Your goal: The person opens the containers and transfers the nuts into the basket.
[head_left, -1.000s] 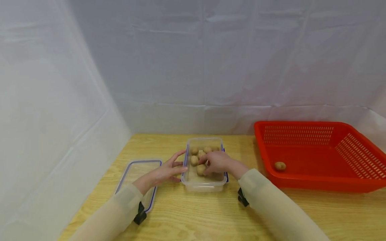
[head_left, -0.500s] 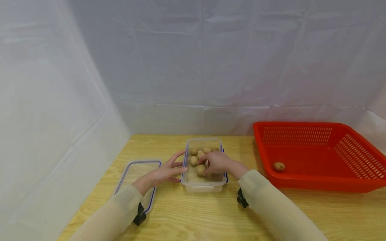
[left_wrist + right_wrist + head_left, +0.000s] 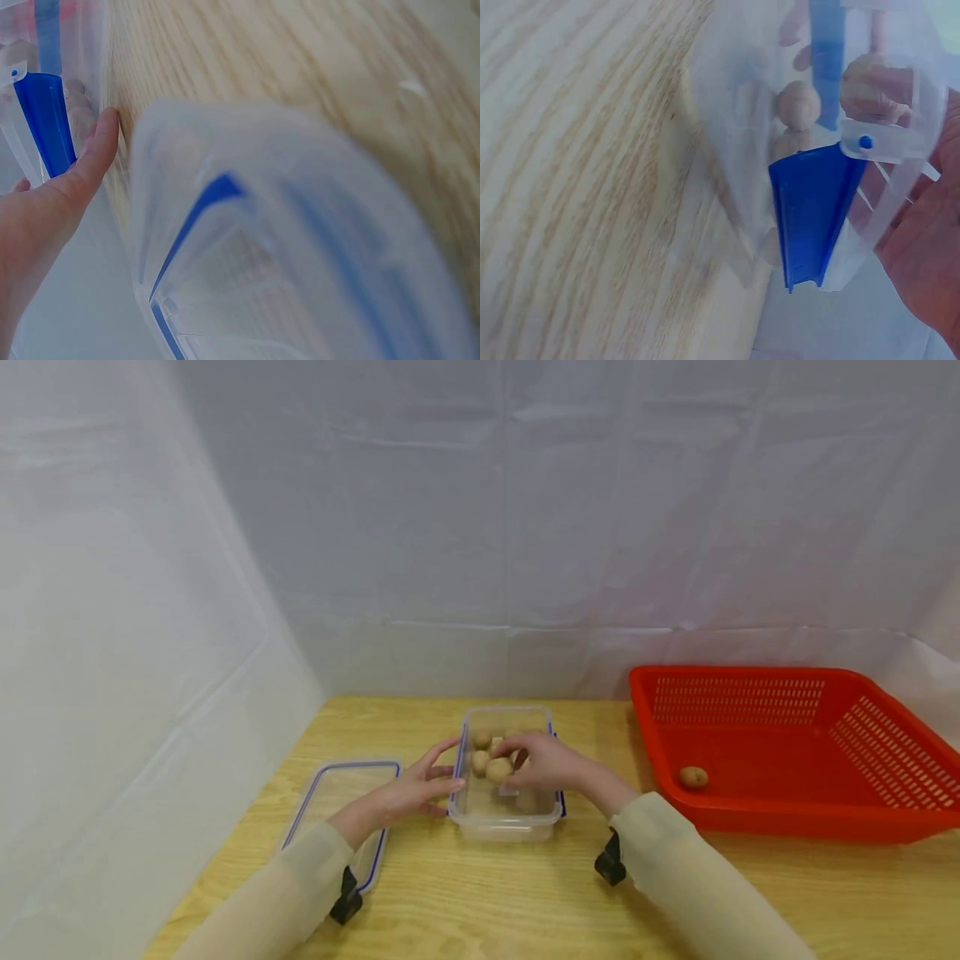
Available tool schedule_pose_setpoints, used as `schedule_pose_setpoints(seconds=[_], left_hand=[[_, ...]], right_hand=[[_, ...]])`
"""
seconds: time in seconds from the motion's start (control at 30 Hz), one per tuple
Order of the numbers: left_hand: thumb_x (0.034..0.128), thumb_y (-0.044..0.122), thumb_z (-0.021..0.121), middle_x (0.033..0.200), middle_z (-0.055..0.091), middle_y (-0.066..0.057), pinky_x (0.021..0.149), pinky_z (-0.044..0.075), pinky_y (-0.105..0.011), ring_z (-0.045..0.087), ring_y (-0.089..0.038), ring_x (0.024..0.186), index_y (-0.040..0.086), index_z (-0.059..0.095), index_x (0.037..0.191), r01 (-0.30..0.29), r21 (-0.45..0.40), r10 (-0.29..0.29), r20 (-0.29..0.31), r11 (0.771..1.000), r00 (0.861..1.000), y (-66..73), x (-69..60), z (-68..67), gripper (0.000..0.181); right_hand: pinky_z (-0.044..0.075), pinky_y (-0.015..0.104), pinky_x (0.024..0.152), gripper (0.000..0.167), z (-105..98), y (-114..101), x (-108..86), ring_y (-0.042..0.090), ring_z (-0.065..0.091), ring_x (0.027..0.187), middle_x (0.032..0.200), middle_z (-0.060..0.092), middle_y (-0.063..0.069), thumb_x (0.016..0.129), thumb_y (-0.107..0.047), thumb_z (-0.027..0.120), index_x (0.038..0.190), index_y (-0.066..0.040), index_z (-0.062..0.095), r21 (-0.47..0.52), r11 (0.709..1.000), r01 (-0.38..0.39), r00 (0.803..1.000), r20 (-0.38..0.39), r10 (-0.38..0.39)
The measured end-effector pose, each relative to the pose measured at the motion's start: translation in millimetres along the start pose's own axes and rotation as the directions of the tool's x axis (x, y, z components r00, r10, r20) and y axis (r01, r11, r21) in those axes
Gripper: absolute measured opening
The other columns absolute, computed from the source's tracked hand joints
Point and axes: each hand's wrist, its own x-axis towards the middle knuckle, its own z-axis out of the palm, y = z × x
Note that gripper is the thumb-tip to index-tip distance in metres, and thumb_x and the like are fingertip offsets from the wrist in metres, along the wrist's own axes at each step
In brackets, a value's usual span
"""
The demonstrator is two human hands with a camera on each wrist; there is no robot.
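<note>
A clear container with blue clips holds several potatoes. My right hand reaches over its right rim and pinches one potato between thumb and fingers inside it. In the right wrist view that potato shows through the clear wall, behind a hanging blue clip. My left hand rests with spread fingers against the container's left side. The left wrist view shows the same hand touching the wall beside a blue clip.
A clear lid with a blue seal lies on the table at the left, partly under my left forearm. At the right stands a red basket with one potato in its near left corner. White sheeting hangs behind and at the left.
My right hand has raised the pinched potato slightly and shifted it toward the container's back; its wrist has moved a little right. My left hand stays against the container.
</note>
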Motion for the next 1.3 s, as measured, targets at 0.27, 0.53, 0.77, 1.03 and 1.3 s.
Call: schedule_pose_setpoints(seconds=[0.27,0.53,0.77,1.03,1.3], left_hand=[[0.0994,0.017,0.057,0.15,0.018,-0.036,0.088,0.048,-0.05,0.037,-0.048,0.13,0.022,0.007,0.157,0.0,-0.003,-0.001,-0.006,1.0,1.0,-0.8,-2.1,0.0,0.077],[0.0994,0.018,0.058,0.15,0.017,-0.035,0.088,0.049,-0.049,0.037,-0.048,0.13,0.022,0.007,0.157,-0.002,-0.001,0.002,-0.007,1.0,1.0,-1.3,-2.0,-0.7,0.077],[0.0997,0.017,0.057,0.15,0.017,-0.035,0.089,0.048,-0.05,0.036,-0.049,0.131,0.022,0.006,0.157,-0.005,0.003,0.005,-0.001,1.0,1.0,-1.8,-0.8,-0.9,0.076],[0.0997,0.017,0.057,0.15,0.019,-0.035,0.087,0.049,-0.048,0.04,-0.048,0.128,0.022,0.006,0.157,-0.01,-0.005,0.01,0.005,1.0,1.0,0.6,-1.2,0.0,0.076],[0.0996,0.018,0.057,0.15,0.018,-0.035,0.086,0.05,-0.048,0.04,-0.047,0.128,0.022,0.006,0.157,-0.008,-0.002,0.008,0.006,1.0,1.0,1.1,-1.7,1.0,0.077]], right_hand=[[0.048,0.045,0.091,0.039,-9.2,-13.4,-16.5,0.019,0.062,0.092,0.114,0.063,0.011,0.081,-0.005,0.076,0.117,0.002,0.063,0.108,0.993,0.053,0.993,-0.113,-0.041],[0.048,0.048,0.089,0.039,-31.4,-31.6,-38.8,0.025,0.061,0.097,0.117,0.06,0.016,0.083,-0.001,0.074,0.119,0.004,0.059,0.245,0.962,0.119,0.978,-0.195,-0.072],[0.049,0.036,0.088,0.041,-54.8,-34.7,-58.3,0.023,0.06,0.096,0.12,0.058,0.015,0.084,-0.001,0.075,0.122,0.002,0.06,0.221,0.97,0.105,0.969,-0.242,-0.05],[0.05,0.035,0.088,0.041,-78.4,-28.2,-80.4,0.023,0.061,0.096,0.118,0.059,0.01,0.083,-0.003,0.076,0.122,-0.003,0.061,0.17,0.984,0.056,0.956,-0.294,-0.004],[0.052,0.028,0.082,0.042,-101.0,-19.5,-106.7,0.023,0.061,0.101,0.117,0.059,0.01,0.087,-0.008,0.074,0.126,-0.006,0.059,0.164,0.986,-0.014,0.951,-0.304,0.064]])
